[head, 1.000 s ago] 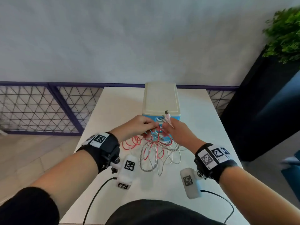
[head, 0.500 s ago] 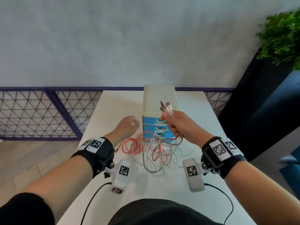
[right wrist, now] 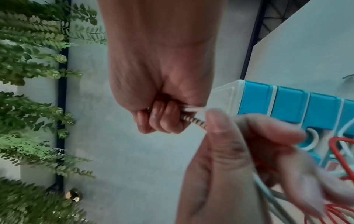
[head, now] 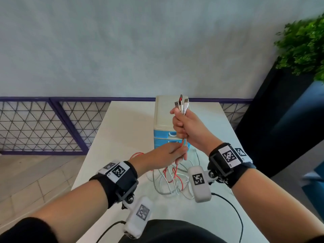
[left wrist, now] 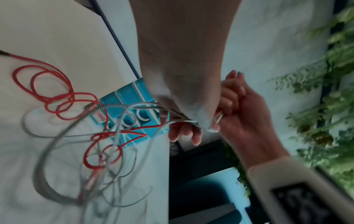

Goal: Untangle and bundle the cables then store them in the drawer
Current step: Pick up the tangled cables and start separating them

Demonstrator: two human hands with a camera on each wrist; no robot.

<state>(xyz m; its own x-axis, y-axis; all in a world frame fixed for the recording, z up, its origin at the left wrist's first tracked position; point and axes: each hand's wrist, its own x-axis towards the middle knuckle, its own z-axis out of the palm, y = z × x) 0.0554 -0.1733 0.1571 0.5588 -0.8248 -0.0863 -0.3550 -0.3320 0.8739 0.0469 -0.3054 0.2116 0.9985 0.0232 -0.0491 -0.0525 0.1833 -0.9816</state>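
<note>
My right hand [head: 182, 126] is raised in a fist around several cable ends, whose USB plugs [head: 182, 104] stick up above it. Just below, my left hand [head: 177, 153] closes its fingers and thumb round the same cables [head: 183, 145]. Their red, white and grey lengths hang down into a tangle [head: 172, 179] on the white table [head: 122, 130]. In the left wrist view the tangled cables [left wrist: 99, 145] spread over the table in front of the blue drawer unit [left wrist: 132, 97]. The drawer unit [head: 163, 120], cream top and blue fronts, stands behind both hands with its drawers closed.
A purple-framed mesh fence [head: 43, 125] runs behind the table under a grey wall. A dark planter with a green plant [head: 301, 42] stands at the right. Black leads [head: 233, 204] from the wrist cameras trail over the near table edge.
My right hand has lifted the cable ends from table height to above the drawer unit. My left hand let go, drew back, then came in and took the cables below the right fist.
</note>
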